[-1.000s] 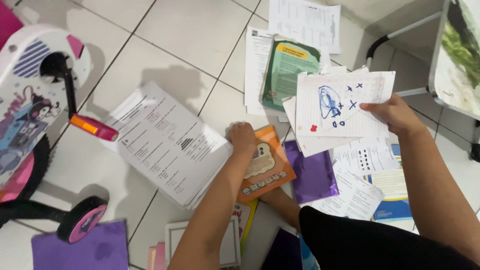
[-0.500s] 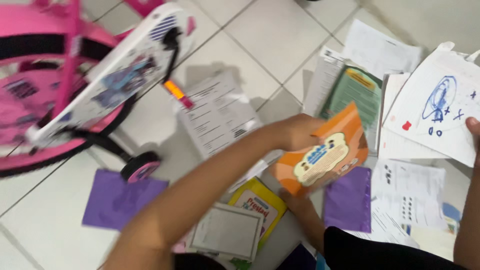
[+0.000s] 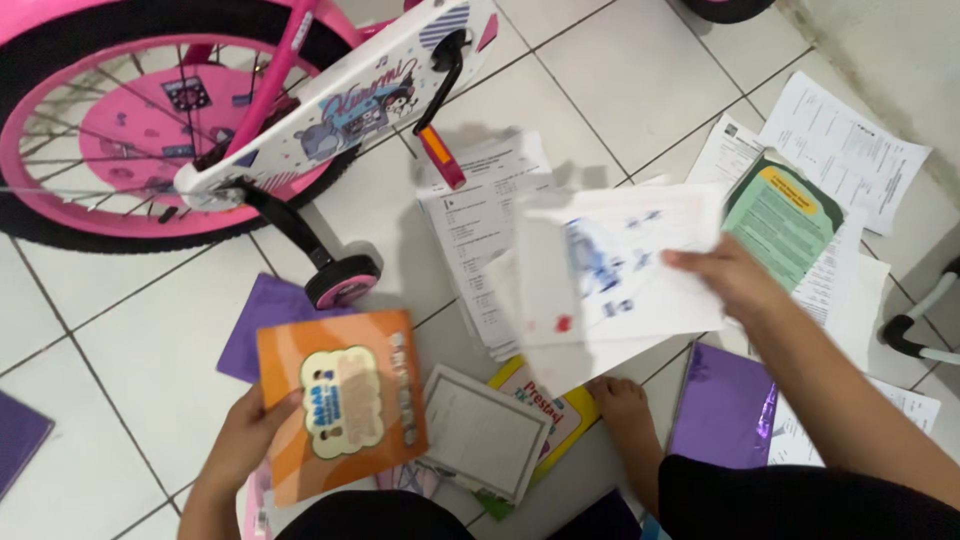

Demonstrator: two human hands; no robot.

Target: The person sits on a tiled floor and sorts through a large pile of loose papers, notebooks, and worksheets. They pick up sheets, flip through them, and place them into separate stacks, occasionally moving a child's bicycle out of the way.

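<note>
Hands full: the left hand (image 3: 243, 432) grips a glossy orange booklet (image 3: 340, 400) low over the tiled floor (image 3: 120, 340), the right hand (image 3: 722, 280) pinches thin scribbled paper sheets (image 3: 610, 270) above stapled printouts (image 3: 480, 210). Beyond stands a pink child's bicycle (image 3: 200, 110).

Left hand (image 3: 243, 437) grips orange booklet (image 3: 340, 400); right hand (image 3: 722, 280) holds scribbled papers (image 3: 610, 275) above tiled floor (image 3: 130, 330), pink bicycle (image 3: 200, 110) nearby.
</note>
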